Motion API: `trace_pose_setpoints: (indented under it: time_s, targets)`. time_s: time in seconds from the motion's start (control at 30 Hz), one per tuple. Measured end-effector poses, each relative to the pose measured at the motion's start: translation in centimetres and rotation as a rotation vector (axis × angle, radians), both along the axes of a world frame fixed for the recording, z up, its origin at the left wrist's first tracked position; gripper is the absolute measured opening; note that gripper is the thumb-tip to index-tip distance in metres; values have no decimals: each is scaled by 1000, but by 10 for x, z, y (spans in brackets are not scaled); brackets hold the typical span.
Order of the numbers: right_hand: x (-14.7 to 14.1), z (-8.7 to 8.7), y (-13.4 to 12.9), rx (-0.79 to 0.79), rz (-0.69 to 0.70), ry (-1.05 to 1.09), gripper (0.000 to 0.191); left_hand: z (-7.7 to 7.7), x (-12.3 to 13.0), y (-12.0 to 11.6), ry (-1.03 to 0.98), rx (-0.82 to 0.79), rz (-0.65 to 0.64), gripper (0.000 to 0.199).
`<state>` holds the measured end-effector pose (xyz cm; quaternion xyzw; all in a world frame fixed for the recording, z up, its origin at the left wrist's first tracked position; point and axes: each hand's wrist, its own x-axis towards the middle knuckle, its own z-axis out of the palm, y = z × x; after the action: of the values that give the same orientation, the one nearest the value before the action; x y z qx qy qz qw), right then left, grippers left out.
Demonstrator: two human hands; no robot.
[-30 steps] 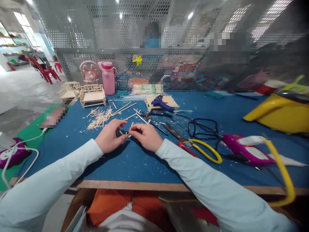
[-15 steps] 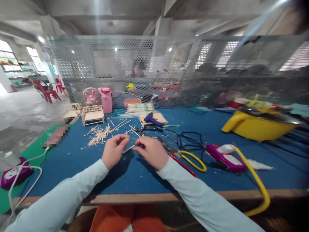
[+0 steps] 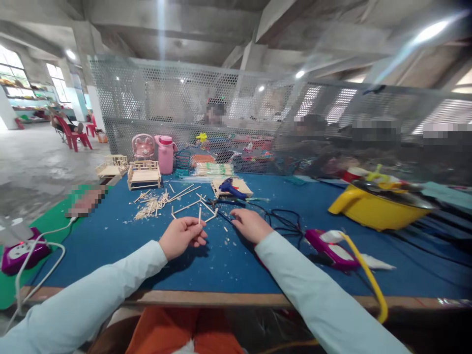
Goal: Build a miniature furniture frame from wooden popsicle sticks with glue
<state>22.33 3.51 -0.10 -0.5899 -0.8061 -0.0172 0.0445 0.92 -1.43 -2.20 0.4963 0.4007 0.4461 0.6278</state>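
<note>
My left hand pinches a short wooden stick that stands upright between thumb and fingers. To the right, my right hand is palm down with curled fingers on a handle of the dark-blue pliers; the grip itself is partly hidden. Thin sticks joined at angles lie just beyond the left hand, and their exact shape is hard to make out. A blue glue gun rests on a flat wooden piece farther back. The scissors are almost wholly covered by my right hand and sleeve.
Cut stick pieces are heaped at left, before small wooden bed-like models. A pink flask stands by the mesh partition. Black cables, a purple power strip and a yellow pot occupy the right.
My hands have moved apart. The right hand has gone right and forward to the pliers, whose handles have spread. The left hand now holds a stick upright. The view has shifted slightly.
</note>
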Motion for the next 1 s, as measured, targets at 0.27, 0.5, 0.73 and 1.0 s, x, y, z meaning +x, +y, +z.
trace_pose_setpoints:
  time_s: [0.27,0.5,0.73,1.0]
  targets:
    - [-24,-8,31,-65,-33,-148,34,-9,-6,-1,141,213,-68,38]
    - [-17,7,29,78,-35,-128,27,-8,-8,-3,341,413,6,36]
    - [7,33,-23,462,-38,265,32,-3,-9,-7,392,671,203,31]
    - [-4,17,-36,661,43,796,28,-10,2,-4,654,882,43,5]
